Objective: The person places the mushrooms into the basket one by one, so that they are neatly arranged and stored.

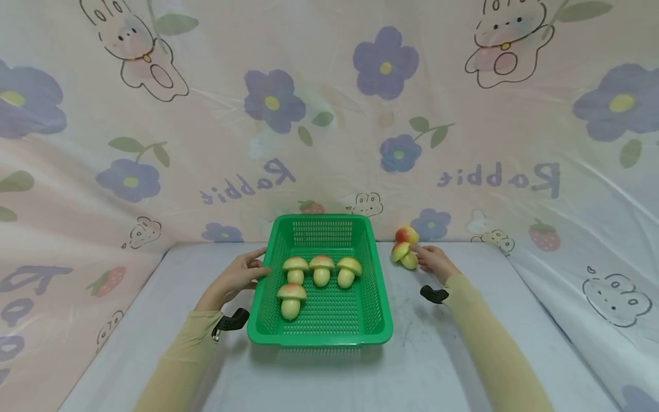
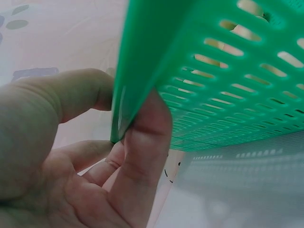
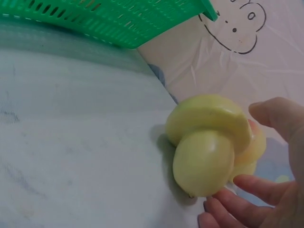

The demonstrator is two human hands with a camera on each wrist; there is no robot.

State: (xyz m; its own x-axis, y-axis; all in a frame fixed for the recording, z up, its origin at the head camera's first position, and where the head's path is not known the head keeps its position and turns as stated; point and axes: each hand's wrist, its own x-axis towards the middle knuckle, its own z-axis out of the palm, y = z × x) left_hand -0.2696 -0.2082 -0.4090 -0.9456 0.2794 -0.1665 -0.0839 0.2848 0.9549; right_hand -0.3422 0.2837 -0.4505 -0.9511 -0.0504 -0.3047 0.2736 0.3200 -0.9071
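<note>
My left hand [image 1: 237, 278] pinches the left rim of a green plastic basket [image 1: 320, 340]; in the left wrist view the rim [image 2: 137, 71] lies between thumb and fingers. Inside the basket lie several toy mushrooms [image 1: 322, 271] with yellow-and-red caps and pale stems. On the table right of the basket is another toy mushroom [image 1: 401, 252]. Beside it, my right hand [image 1: 433, 261] has its thumb and fingers spread, fingertips close to the mushroom's cap and stem in the right wrist view. A red-and-yellow rounded thing [image 1: 407, 234], partly hidden, sits just behind that mushroom.
The white table [image 1: 437, 360] ends at a hanging cloth [image 1: 334, 143] printed with rabbits and flowers, close behind the basket. More cloth hangs at both sides. A black wrist strap device [image 1: 433, 294] is on each forearm.
</note>
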